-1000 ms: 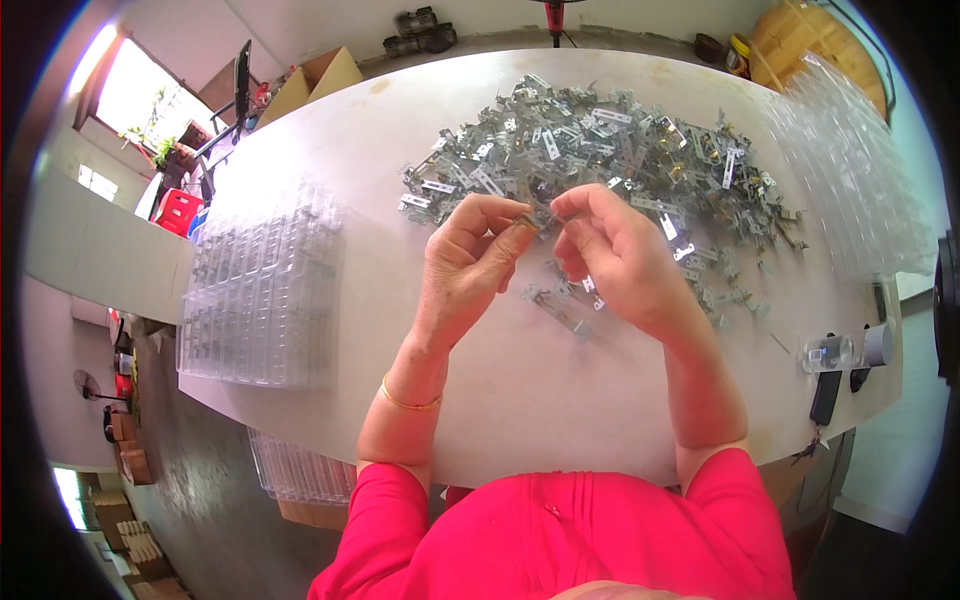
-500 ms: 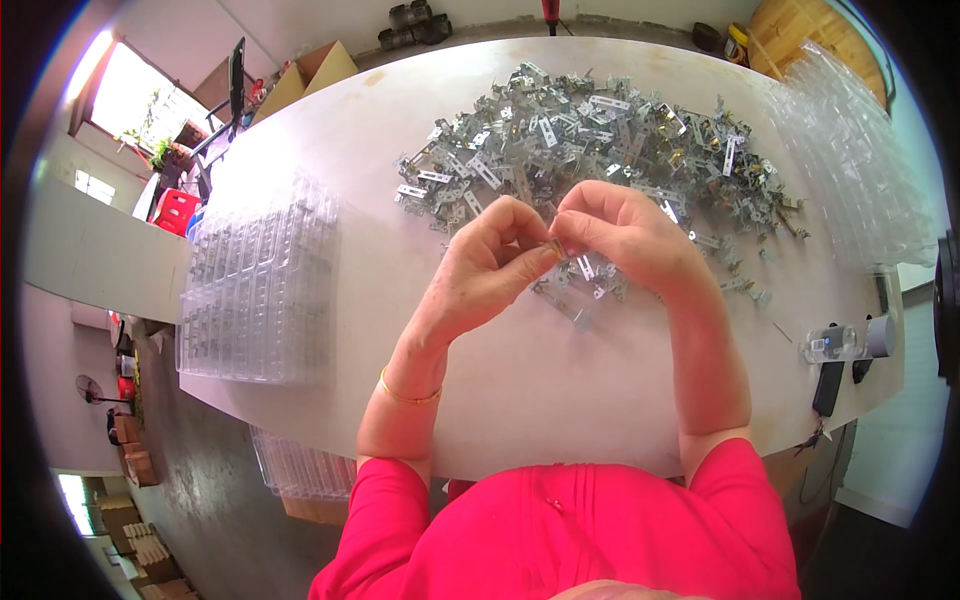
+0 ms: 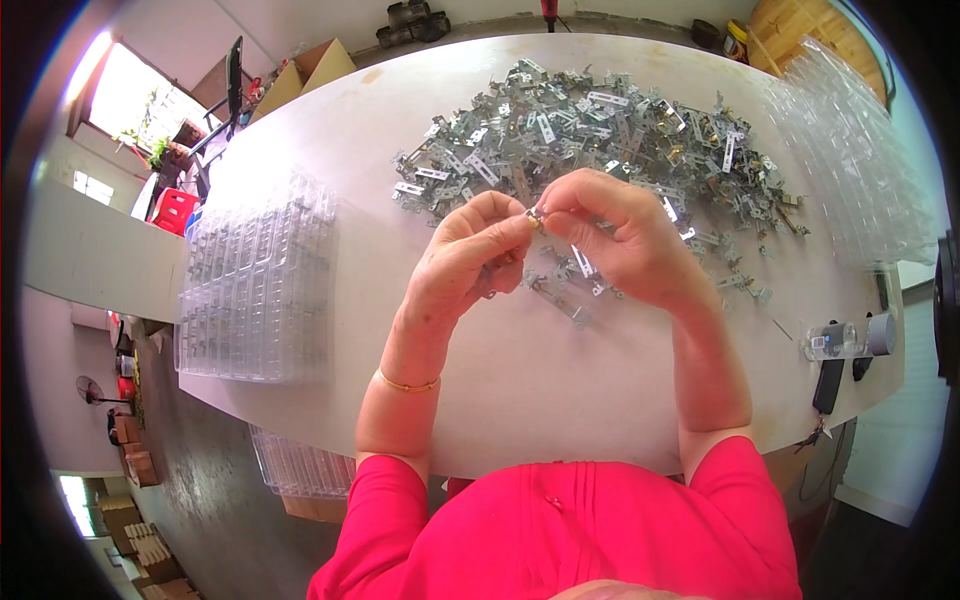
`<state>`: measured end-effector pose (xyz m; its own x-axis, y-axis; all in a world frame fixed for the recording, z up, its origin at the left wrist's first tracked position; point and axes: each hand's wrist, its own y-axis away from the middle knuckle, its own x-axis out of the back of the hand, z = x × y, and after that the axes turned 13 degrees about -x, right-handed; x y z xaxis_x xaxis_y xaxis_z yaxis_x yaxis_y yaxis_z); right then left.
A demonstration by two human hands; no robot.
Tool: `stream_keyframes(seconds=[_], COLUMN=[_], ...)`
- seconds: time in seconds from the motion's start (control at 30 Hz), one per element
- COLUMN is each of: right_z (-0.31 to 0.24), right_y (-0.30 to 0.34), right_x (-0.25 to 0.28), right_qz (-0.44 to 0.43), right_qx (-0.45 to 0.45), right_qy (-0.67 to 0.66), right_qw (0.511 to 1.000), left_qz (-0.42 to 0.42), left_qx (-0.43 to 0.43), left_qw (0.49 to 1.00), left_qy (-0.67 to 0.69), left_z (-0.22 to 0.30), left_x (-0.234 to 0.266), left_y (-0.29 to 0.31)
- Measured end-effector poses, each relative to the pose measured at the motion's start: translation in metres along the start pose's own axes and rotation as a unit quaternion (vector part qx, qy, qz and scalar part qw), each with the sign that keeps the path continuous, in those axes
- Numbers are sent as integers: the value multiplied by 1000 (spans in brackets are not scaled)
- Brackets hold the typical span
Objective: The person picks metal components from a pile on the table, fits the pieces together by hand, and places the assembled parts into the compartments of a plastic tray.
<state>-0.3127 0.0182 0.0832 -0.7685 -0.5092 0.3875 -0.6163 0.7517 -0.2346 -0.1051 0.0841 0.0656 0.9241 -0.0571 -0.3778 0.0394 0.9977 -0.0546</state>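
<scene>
Between my two hands is a small metal part [image 3: 537, 221] with a brass-coloured spot, mostly covered by my fingers. My left hand [image 3: 472, 248] pinches it from the left with thumb and forefinger; a bit of grey metal shows below its curled fingers. My right hand [image 3: 622, 232] is closed on the part's other side, thumb and fingertips pressed together. Just beyond both hands spreads a large heap of small metal brackets [image 3: 570, 130], silver with some brass-coloured pieces. A few loose brackets [image 3: 560, 302] lie on the near side, below my right hand.
Stacked clear plastic trays [image 3: 258, 290] holding metal parts stand at the left of the white table [image 3: 540, 400]. More clear plastic trays [image 3: 850, 160] are piled at the far right. A clear bottle [image 3: 840, 341] lies at the right edge beside a dark object [image 3: 827, 388].
Both hands have shifted slightly left. My left hand has turned, so its thumb now lies higher and a bit of metal shows below its fingers.
</scene>
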Motion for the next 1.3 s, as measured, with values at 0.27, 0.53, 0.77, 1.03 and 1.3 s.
stream_keyframes(seconds=[0.27,0.53,0.77,1.03,1.3], right_z=[1,3,6,-12,-9], right_y=[-1,-8,-8,5,8], right_x=[-2,-2,-8,-22,-36], right_qz=[24,80,90,64,56], right_qx=[-48,-155,-185,-125,-80], right_qy=[-226,-382,-243,-127,-81], right_qw=[973,908,948,982,992], left_qz=[-95,-47,-14,46,74], left_qx=[10,-262,-260,-179,-170], left_qw=[971,964,965,979,960], left_qy=[217,-16,-36,-87,-212], left_z=[-6,-11,-16,-20,-22], left_x=[15,-6,3,-1,-13], left_y=[-6,-1,-4,-1,2])
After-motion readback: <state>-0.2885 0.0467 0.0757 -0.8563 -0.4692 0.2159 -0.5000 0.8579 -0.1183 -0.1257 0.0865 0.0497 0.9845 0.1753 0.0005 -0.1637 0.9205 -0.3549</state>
